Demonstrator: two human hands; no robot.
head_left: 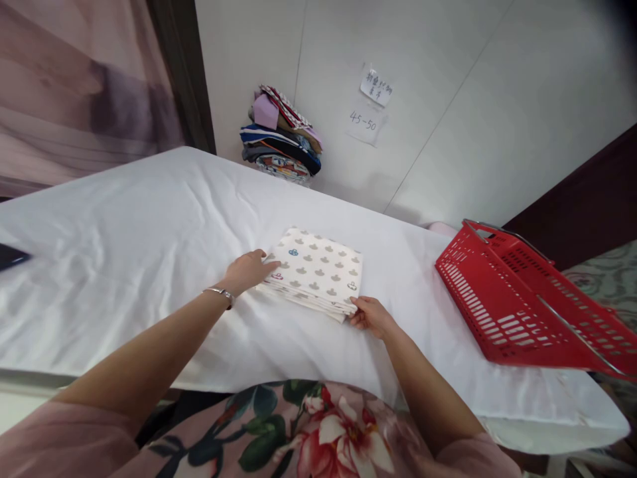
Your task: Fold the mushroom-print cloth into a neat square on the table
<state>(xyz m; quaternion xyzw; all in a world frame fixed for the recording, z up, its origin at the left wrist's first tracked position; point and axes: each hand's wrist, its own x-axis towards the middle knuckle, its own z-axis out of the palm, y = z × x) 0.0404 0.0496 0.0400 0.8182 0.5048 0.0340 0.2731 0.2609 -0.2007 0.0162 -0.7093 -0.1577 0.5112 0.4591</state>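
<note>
A folded white cloth point(318, 265) with grey mushroom-like prints and a few coloured ones lies flat on the white-covered table. Several layers show along its near edge. My left hand point(246, 271) grips its left side, thumb over the top; the other fingertips are partly hidden. At the near right corner, my right hand point(371, 316) pinches the layers between thumb and fingers. A silver bracelet point(219, 291) circles my left wrist.
A red plastic basket point(472, 312) with metal handles stands on the right of the table point(139, 265). Beyond the far edge, a stack of folded fabrics point(283, 143) rests against the wall. A dark flat object point(12, 257) lies at the far left.
</note>
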